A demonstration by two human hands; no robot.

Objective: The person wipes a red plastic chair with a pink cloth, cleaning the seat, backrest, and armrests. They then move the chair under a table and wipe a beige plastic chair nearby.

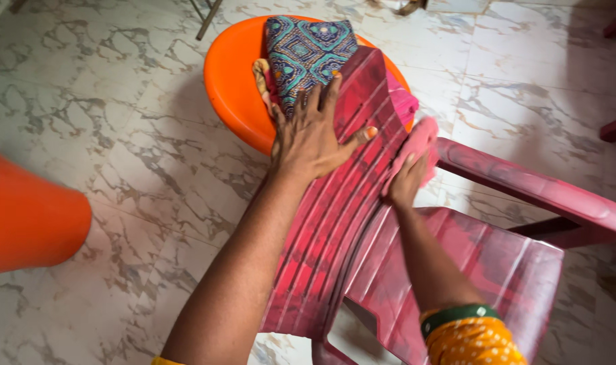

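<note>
Ribbed maroon plastic chair (362, 223) lay tipped; my left hand (312, 132) pressed flat, fingers spread, on its backrest, right hand (408, 179) gripped pink cloth (416, 142).

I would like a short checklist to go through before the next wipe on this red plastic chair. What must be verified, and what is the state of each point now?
1. Chair steadied: left hand lies flat on the ribbed backrest of the red plastic chair. Ok.
2. Cloth in grip: right hand holds the pink cloth against the backrest edge. Ok.
3. Chair standing firm: its legs are out of view. Cannot tell.
4. Room behind the backrest: the orange tub with folded patterned fabric sits directly behind, close to the backrest top. Not ok.
5. Cloth wet enough: not visible. Cannot tell.
6. Floor dry: the marble floor shows no puddle. Ok.
</note>
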